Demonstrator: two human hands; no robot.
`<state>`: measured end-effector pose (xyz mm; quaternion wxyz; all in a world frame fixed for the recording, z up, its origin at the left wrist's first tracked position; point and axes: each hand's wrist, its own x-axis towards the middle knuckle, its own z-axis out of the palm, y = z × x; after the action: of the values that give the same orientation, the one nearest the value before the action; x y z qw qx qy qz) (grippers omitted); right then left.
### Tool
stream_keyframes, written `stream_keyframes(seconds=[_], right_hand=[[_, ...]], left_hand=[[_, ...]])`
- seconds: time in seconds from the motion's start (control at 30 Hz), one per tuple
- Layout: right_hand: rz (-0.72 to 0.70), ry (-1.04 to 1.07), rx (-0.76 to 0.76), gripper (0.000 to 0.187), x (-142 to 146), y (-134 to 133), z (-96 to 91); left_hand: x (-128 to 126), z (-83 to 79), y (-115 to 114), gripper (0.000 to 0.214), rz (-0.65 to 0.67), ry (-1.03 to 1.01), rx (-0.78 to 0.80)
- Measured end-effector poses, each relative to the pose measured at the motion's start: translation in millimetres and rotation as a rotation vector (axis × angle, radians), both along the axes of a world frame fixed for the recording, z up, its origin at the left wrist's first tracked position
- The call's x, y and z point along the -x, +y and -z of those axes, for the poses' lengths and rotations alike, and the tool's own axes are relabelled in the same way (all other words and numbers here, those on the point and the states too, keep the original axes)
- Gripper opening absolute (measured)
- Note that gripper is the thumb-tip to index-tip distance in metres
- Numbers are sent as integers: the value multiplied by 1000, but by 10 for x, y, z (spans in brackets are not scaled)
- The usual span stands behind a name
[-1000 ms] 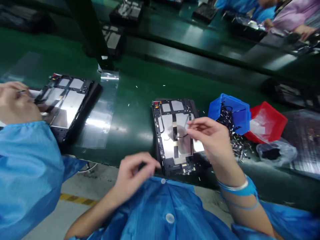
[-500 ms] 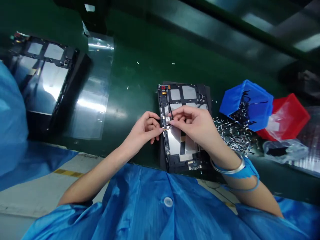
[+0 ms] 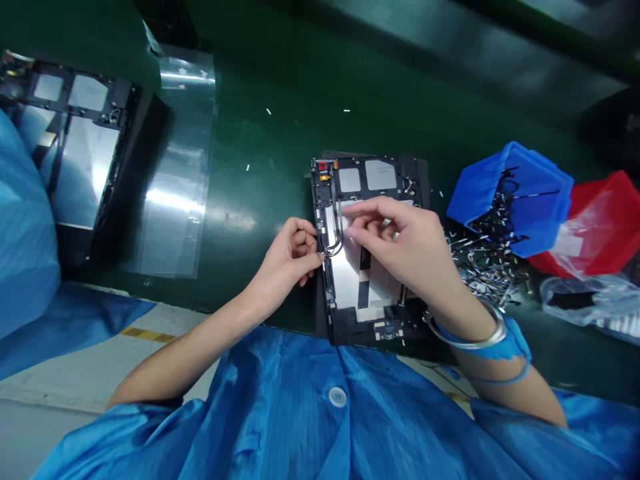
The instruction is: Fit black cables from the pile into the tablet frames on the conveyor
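Observation:
An opened tablet (image 3: 345,293) lies before me, its inner metal plates and black frame showing. A thin black cable (image 3: 341,233) runs down its left side and curves in a loop toward the left edge. At that edge my left hand (image 3: 295,250) is closed, fingers curled, thumb and fingertip pinching the cable's lower end. Over the tablet's middle, my right hand (image 3: 395,230) has its thumb and forefinger apart just right of the cable, with nothing visible between them. A red part (image 3: 323,165) shows in the tablet's top left corner.
On the right stand a blue bin (image 3: 543,220) holding black strips and a red bin (image 3: 600,220). A heap of small strips (image 3: 487,277) lies beside them. Leftward are a clear plastic sheet (image 3: 170,200), another opened tablet (image 3: 85,173) and a co-worker's blue sleeve (image 3: 25,220).
My right thumb and forefinger have parted from the cable, which now bows in a visible loop. My left hand stays at the tablet's left edge. The view has shifted slightly.

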<state>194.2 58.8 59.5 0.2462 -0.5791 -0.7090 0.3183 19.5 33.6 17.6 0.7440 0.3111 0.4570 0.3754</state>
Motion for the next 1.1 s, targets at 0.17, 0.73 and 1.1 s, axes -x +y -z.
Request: stream_keyframes(seconds=[0.17,0.73,1.1], right_hand=[[-142,-242,-304,16,-138,-175,-112],[-538,-614,-574,34,-265,-319,60],[-519,-661,-618,31,-242,-130,58]], left_hand=[[33,-14,-46,29,-34,-46,1],[-77,13,-59,36,-92,85,-81],[-93,21,-64,36,-62,113,-115]])
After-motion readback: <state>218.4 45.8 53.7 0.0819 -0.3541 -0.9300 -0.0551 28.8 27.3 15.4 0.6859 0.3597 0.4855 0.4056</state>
